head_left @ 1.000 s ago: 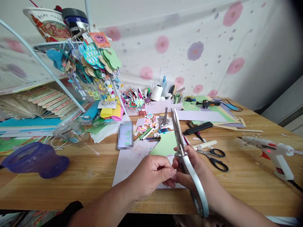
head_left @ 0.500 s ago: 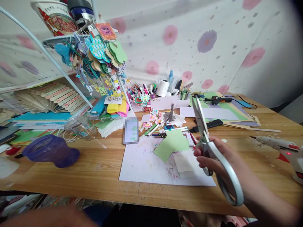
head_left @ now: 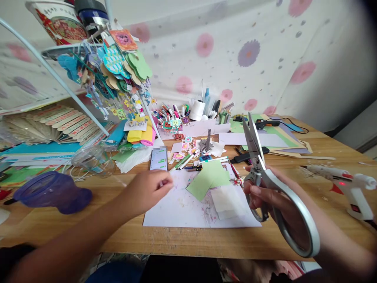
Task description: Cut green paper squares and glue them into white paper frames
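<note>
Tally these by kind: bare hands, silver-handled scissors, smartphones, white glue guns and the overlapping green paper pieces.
Bare hands, left hand and right hand: 2
Silver-handled scissors: 1
Smartphone: 1
White glue gun: 1
Overlapping green paper pieces: 2
Total: 7

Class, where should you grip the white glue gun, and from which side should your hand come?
Probably by the handle of the glue gun, from the near right: the handle slants toward that side, while the nozzle points left and may be hot, since a red light glows.
</note>
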A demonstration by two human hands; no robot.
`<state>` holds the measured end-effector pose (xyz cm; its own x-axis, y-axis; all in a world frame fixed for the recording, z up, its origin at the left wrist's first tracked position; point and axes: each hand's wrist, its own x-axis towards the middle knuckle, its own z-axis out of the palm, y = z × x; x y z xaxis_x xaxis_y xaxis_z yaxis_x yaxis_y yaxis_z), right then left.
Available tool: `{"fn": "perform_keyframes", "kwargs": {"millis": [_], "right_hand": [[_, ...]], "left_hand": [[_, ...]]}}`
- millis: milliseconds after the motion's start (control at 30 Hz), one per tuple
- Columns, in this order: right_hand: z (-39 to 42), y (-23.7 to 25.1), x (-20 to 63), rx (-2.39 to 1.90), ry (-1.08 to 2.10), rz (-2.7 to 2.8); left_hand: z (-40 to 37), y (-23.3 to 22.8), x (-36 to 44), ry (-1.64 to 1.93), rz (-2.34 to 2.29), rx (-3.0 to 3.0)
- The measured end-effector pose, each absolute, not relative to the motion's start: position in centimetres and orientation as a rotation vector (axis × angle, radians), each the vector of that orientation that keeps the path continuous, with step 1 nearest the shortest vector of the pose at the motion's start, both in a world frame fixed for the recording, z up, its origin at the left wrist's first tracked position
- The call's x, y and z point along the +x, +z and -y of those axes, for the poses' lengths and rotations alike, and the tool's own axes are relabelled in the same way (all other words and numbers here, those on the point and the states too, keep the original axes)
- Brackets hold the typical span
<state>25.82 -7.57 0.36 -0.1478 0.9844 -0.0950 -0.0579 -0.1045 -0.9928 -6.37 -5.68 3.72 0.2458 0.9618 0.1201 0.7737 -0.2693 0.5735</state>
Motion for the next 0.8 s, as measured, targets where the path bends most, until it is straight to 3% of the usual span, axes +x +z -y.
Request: {"fn": "perform_keyframes", "kwargs": {"millis": [167,367,633,800], "right_hand": [[8.4,0.7,26.8,-1.192,1.440,1.260],[8.4,-0.2,27.8,-1.222,1.522,1.232],[7.3,-0.7,26.7,-1.236,1.471,1.228],[5.9,-0.6,23.2,-1.147,1.416,1.103]], "left_hand": [[1.6,0.7,1.6,0.209,-1.654,2.395],[0.5,-1.3,1.4,0.169,-1.651,2.240],[0.6,-0.2,0.8,0.805,-1.045,1.275],[1.9,-0.9,3.7,0.980,-0.943,1.162]]}}
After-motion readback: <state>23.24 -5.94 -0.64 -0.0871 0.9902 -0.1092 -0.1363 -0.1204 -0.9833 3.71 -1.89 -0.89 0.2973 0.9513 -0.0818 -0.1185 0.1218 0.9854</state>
